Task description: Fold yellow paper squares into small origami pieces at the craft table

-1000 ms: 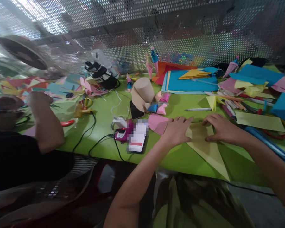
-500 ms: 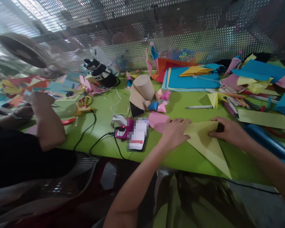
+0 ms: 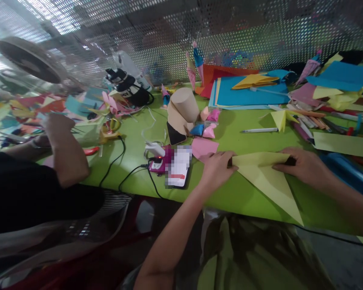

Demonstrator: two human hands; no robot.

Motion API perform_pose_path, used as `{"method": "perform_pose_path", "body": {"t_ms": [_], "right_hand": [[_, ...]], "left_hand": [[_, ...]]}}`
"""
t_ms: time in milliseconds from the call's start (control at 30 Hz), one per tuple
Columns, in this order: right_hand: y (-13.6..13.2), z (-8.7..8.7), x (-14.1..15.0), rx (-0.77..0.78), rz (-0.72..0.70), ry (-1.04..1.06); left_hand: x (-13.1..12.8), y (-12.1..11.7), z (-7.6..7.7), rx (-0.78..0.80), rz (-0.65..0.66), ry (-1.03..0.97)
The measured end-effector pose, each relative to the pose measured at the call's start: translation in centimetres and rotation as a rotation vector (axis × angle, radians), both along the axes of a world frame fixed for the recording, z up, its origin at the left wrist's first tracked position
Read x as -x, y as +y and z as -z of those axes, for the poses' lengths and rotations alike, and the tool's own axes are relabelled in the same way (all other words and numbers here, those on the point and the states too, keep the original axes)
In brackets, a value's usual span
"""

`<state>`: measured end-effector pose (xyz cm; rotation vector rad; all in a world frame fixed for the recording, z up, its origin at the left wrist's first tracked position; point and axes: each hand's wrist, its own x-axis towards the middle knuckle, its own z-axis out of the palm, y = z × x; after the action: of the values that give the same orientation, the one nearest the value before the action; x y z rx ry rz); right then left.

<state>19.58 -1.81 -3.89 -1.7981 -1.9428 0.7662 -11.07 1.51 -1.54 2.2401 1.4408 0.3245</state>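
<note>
A sheet of yellow paper [image 3: 268, 181] lies at the front of the green table, its far edge folded over in a strip and one pointed corner aimed toward me. My left hand [image 3: 219, 167] pinches the left end of the folded strip between thumb and fingers. At the strip's right end, my right hand [image 3: 298, 163] grips the paper the same way. Just left of my left hand, partly behind it, is a piece of pink paper [image 3: 204, 149]. A phone [image 3: 179, 167] with a blurred screen lies further left.
Behind the yellow paper lie a pen [image 3: 260, 130] and blue sheets [image 3: 248, 94]. A paper roll [image 3: 184, 105] stands near small wrapped packets [image 3: 208, 129]. Pencils [image 3: 313, 117] and a blue case [image 3: 347, 173] are at right. A co-worker's arm [image 3: 65, 149] rests at left beside cables.
My left hand has gone from lying fairly flat on the paper to pinching its left end. The folded strip along the far edge is more distinct. The view has shifted slightly.
</note>
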Motion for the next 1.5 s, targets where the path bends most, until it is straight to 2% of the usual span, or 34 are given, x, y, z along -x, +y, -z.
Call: {"method": "perform_pose_path", "body": {"t_ms": [233, 467, 600, 800, 1167, 1333, 1500], "right_hand": [[-0.1, -0.8, 0.4, 0.019, -0.012, 0.015], [-0.2, -0.7, 0.3, -0.015, -0.052, 0.034], [-0.5, -0.7, 0.3, -0.052, -0.055, 0.039], [-0.7, -0.1, -0.1, -0.191, -0.166, 0.011], [-2.0, 1.1, -0.9, -0.511, -0.295, -0.246], [-2.7, 1.4, -0.9, -0.59, -0.329, -0.366], [-3.5, 1.5, -1.2, -0.599, -0.37, -0.442]], "left_hand": [[-0.2, -0.1, 0.3, -0.034, 0.027, 0.016], [-0.2, -0.3, 0.6, -0.06, 0.029, -0.018], [0.1, -0.3, 1.1, -0.105, 0.061, -0.046], [0.6, -0.3, 1.4, -0.125, 0.154, -0.108], [1.5, -0.7, 2.4, -0.319, 0.306, 0.038], [1.6, -1.1, 2.4, -0.425, 0.378, 0.144], [2.2, -2.5, 1.5, -0.505, 0.465, 0.294]]}}
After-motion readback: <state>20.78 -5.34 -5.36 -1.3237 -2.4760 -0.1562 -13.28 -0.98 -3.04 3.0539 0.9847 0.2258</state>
